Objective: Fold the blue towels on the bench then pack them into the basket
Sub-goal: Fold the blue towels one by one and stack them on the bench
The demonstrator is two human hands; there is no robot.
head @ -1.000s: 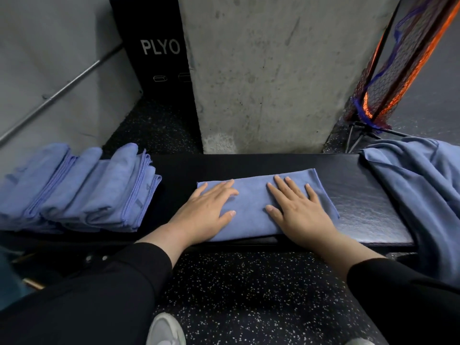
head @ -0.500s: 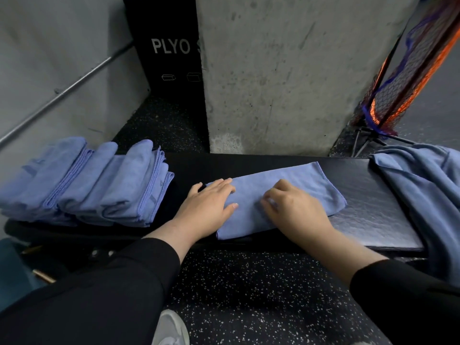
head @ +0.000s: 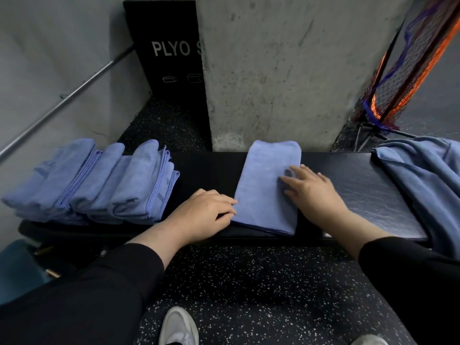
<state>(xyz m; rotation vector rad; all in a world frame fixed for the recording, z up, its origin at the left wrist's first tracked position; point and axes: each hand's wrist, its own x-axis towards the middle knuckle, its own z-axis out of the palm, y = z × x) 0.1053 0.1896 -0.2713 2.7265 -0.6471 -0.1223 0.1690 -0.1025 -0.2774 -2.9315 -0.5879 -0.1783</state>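
On the long black bench (head: pixel 373 195), a heap of unfolded towels (head: pixel 428 185) waits at 3 o'clock, and folded towels (head: pixel 94 180) sit at 9 o'clock. One blue towel (head: pixel 268 185) lies folded in the middle; the right hand (head: pixel 316 192) lies flat on it and the left hand (head: pixel 201 215) touches its edge with loose fingers. I think more folding is left, and I see no basket yet.

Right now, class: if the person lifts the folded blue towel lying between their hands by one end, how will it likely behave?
The folded towel is soft cloth, so it would probably droop and unfold unless supported underneath. It looks thin and likely light. On the smooth black bench it may slide easily when the right hand pushes.
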